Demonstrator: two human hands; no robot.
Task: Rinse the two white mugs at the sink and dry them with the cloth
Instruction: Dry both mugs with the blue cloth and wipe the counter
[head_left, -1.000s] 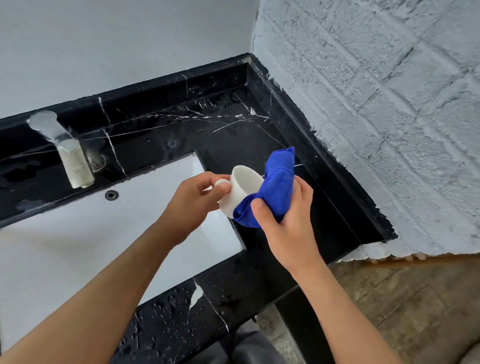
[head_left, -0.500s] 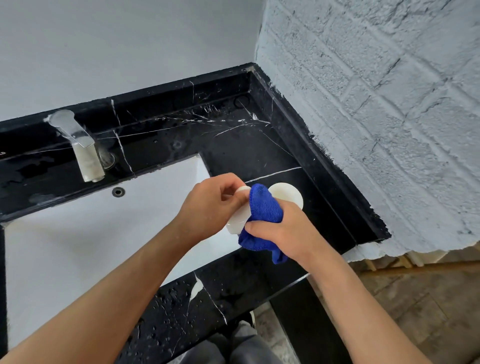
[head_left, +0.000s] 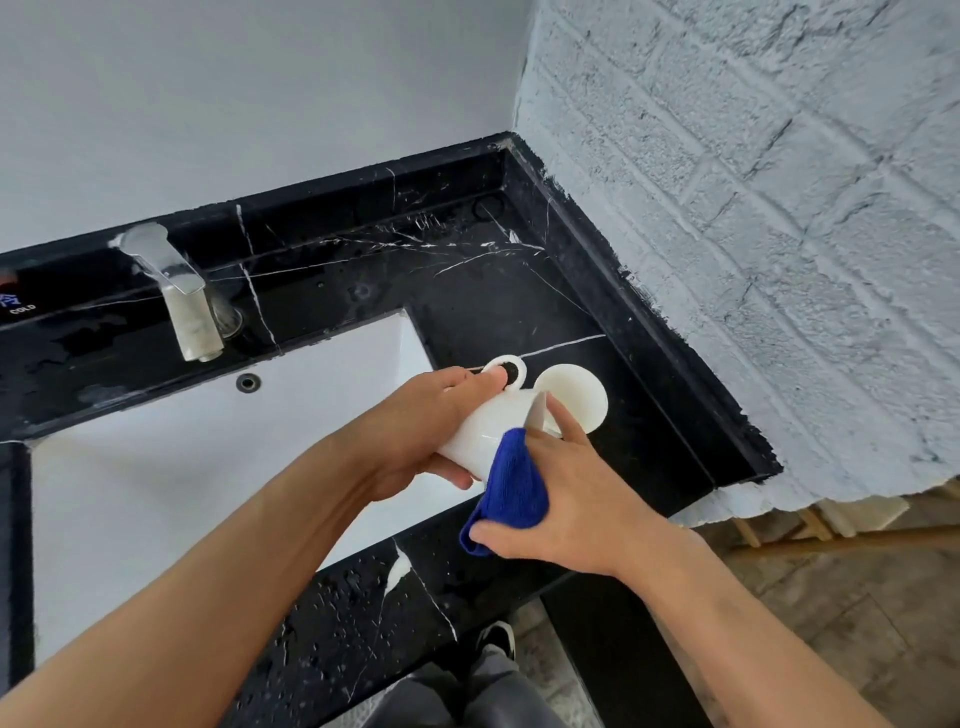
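My left hand (head_left: 426, 431) grips a white mug (head_left: 483, 439) lying on its side above the sink's right edge, thumb at its handle (head_left: 510, 370). With my right hand (head_left: 582, 499) I hold a blue cloth (head_left: 511, 486) pressed against the mug's near side, two fingers stretched along the mug's rim. A second white mug (head_left: 574, 397) stands on the black counter just behind, its round face towards me and its lower left part hidden by the held mug. I cannot tell whether it is upright or upside down.
The white sink basin (head_left: 208, 457) lies to the left, with a metal faucet (head_left: 179, 291) behind it. The black marble counter (head_left: 493, 280) is wet at its front. A painted brick wall (head_left: 753, 208) closes the right side. The counter ends at right above the floor.
The cloth has slid from the top of the mug down to its near side. The mug's body and handle now show. The second mug has not moved.
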